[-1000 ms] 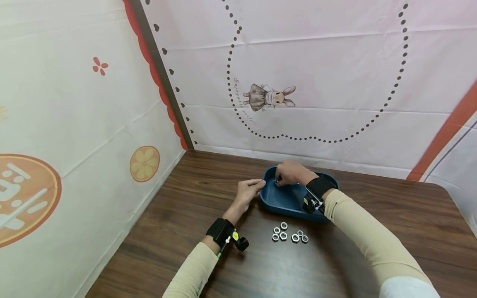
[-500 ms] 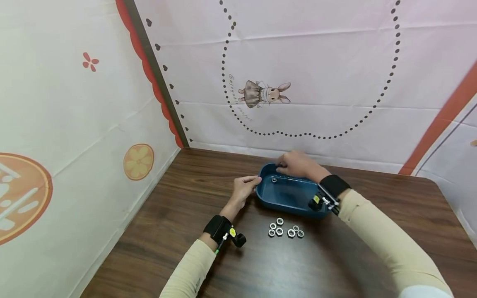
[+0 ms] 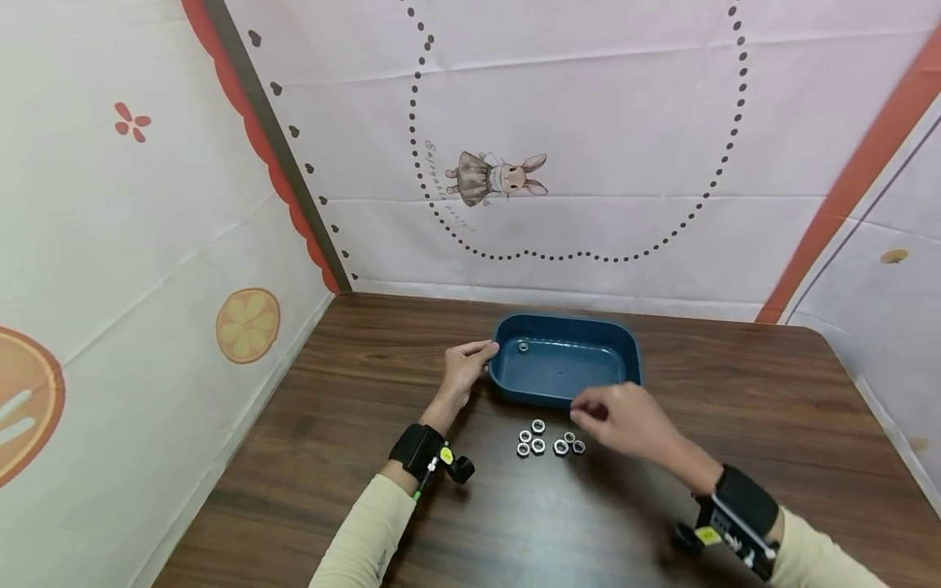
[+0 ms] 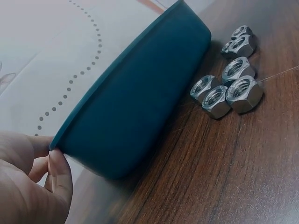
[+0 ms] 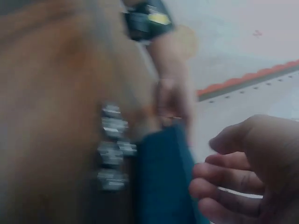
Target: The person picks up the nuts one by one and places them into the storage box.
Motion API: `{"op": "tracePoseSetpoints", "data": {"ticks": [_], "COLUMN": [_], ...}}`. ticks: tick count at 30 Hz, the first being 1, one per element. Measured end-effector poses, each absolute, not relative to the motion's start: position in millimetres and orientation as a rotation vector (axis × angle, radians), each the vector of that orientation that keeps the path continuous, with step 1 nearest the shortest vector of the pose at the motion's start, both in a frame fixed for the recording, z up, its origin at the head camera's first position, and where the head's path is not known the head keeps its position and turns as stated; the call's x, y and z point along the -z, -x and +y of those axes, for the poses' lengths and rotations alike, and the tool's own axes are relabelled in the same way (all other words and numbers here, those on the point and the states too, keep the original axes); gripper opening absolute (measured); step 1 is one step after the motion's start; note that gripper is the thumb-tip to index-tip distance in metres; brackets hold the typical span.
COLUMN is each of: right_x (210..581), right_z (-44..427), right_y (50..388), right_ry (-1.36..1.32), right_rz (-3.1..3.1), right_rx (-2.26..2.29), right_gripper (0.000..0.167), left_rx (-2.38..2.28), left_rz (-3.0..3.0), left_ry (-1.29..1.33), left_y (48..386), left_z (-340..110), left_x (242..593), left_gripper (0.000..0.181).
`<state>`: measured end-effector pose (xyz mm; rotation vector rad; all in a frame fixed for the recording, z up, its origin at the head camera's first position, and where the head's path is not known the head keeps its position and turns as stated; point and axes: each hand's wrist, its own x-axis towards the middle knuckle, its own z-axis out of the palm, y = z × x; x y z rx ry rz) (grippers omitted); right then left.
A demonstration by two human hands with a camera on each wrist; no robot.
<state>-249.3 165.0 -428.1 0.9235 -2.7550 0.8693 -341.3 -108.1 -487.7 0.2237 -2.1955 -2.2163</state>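
The tray (image 3: 573, 359) is of a dark blue colour, and the hex nuts (image 4: 247, 100) are silver-grey. The desk (image 3: 397, 351) is brown, with darker streaks of wood grain. Both sleeves (image 3: 371, 535) are pale cream; the wrist straps (image 3: 416, 449) are black. The backdrop cloth (image 3: 588, 139) is pinkish white, printed with dark dots (image 3: 740, 103), a rabbit (image 3: 488, 175) in a brownish skirt and a red scalloped border (image 3: 268, 159).

right wrist view: nuts (image 5: 112, 179) and left hand (image 5: 175, 100) are blurred, bottom edge cuts off tray (image 5: 161, 177) | left wrist view: tray's wall hides its inside, left edge cuts off left hand | head view: right hand (image 3: 625, 416) hides part of tray's near rim
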Motion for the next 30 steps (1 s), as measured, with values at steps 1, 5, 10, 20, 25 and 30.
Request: {"op": "tracePoseSetpoints", "data": {"ticks": [1, 5, 10, 20, 25, 30], "right_x": [435, 459, 477, 487, 487, 486], "right_z": [165, 162, 158, 156, 157, 159], "right_y": [243, 225, 216, 216, 214, 213], "right_ry": [-0.895, -0.739, -0.553, -0.498, -0.464, -0.443], "right_rz": [-2.799, -2.909, -2.931, -2.896, -2.903, -2.868], "right_rx": [-0.865, -0.784, -0.623, -0.557, -0.605, -0.668], "right_gripper": [0.006, 0.011, 0.029, 0.023, 0.017, 0.016], "left_rx": [2.213, 2.203, 2.201, 2.192, 2.206, 2.213], "left_rz": [-2.198, -2.211, -2.219, -2.242, -2.249, -2.245], "left_ry": [-0.228, -0.231, -0.226, -0.227, -0.237, -0.256], "left_y": [341, 341, 341, 340, 339, 341], "left_z": [-108, -109, -109, -107, -108, -110], "left_x": [487, 486, 485, 483, 482, 482], "left_gripper": [0.027, 0.028, 0.029, 0.032, 0.031, 0.03]}}
